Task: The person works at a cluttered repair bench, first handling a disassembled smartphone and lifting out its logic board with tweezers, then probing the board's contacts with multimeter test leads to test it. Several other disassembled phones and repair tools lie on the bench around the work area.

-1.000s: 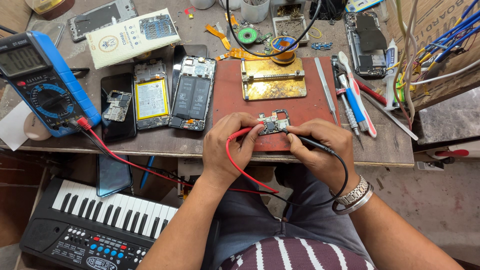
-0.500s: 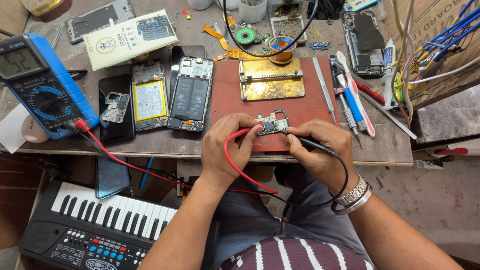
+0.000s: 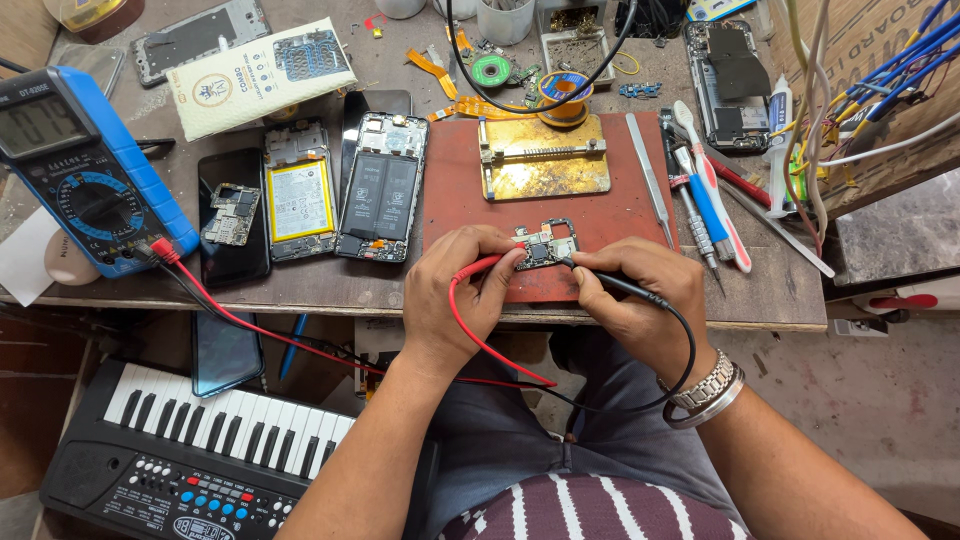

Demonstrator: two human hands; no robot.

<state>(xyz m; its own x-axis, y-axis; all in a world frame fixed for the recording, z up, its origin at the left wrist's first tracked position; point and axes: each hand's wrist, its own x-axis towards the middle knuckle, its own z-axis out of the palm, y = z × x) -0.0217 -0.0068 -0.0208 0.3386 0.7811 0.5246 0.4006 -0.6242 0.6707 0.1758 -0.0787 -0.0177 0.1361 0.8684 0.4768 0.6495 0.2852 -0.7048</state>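
Note:
A small phone circuit board (image 3: 545, 244) lies on a red mat (image 3: 455, 175) near the bench's front edge. My left hand (image 3: 455, 285) pinches a red test probe (image 3: 480, 268), its tip on the board's left side. A black test probe (image 3: 610, 283) is gripped in my right hand (image 3: 640, 300), its tip touching the board from the right. Red and black leads run from the probes to a blue multimeter (image 3: 75, 165) at the left of the bench.
Two opened phones (image 3: 380, 190) and a loose board lie left of the mat. A brass board holder (image 3: 545, 160) sits at the mat's back. Tweezers, screwdrivers and a toothbrush (image 3: 710, 190) lie to the right. A toy keyboard (image 3: 190, 450) sits below the bench, bundled wires hang far right.
Both hands stay on the board with the probes; only the camera view has shifted slightly.

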